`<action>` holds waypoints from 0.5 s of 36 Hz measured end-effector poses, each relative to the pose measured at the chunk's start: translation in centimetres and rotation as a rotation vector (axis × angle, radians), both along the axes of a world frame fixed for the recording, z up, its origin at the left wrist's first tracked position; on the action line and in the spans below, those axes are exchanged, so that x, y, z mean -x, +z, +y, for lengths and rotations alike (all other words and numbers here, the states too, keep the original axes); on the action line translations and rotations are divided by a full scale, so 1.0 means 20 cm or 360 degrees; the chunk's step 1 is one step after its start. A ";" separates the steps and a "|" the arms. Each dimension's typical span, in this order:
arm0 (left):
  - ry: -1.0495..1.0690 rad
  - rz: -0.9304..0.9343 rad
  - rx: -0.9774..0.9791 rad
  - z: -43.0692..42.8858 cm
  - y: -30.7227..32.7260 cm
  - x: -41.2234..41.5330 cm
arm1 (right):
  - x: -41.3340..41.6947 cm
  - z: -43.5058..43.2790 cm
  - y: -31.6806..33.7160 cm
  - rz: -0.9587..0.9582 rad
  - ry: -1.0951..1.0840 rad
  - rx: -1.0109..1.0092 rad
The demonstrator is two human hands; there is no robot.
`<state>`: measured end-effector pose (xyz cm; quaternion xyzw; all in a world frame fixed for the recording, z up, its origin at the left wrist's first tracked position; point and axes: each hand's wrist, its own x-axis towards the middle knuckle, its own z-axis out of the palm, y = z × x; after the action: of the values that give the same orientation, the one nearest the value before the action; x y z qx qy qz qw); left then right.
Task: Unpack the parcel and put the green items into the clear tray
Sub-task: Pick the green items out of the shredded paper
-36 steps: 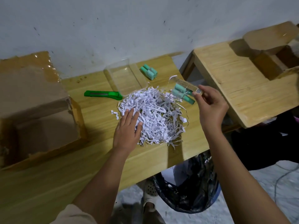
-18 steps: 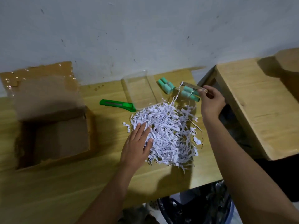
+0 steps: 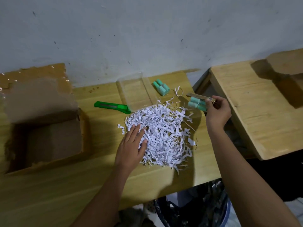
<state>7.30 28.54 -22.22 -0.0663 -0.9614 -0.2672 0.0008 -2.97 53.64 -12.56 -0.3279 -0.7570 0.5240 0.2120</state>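
Observation:
A heap of white shredded paper lies mid-table. My left hand rests flat on its left side, fingers straight. My right hand grips a clear pack with two mint-green tubes, held low over the table's right end beside the heap. Another pair of mint-green tubes lies on the table by the wall. The clear tray stands left of them with nothing in it. The opened cardboard parcel sits at the left.
A green utility knife lies left of the tray. A second wooden table with a cardboard box stands to the right across a gap. A black-lined bin is below the table's front edge.
My right hand has carried the pack of green tubes from above the heap down toward the table's right end. The left hand stays on the shredded paper. The camera view shifted left.

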 end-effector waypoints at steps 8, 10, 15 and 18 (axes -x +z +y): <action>0.0012 0.0000 0.0019 0.00 0.01 0.00 | 0.03 0.02 -0.02 0.0078 -0.0181 0.0241; 0.0012 -0.0010 0.0040 0.01 0.01 0.00 | 0.10 0.00 -0.03 0.0073 -0.0192 0.0367; 0.0034 -0.0015 0.0037 0.01 0.01 0.00 | 0.30 -0.09 -0.04 0.0084 -0.0183 0.0590; 0.0057 0.0016 0.0013 0.02 0.00 0.00 | 0.40 -0.15 -0.07 0.0064 -0.0146 0.0614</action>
<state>7.31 28.86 -22.13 -0.0503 -0.9635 -0.2629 0.0101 -11.07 50.60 -14.00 -0.3859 -0.6225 0.6556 0.1838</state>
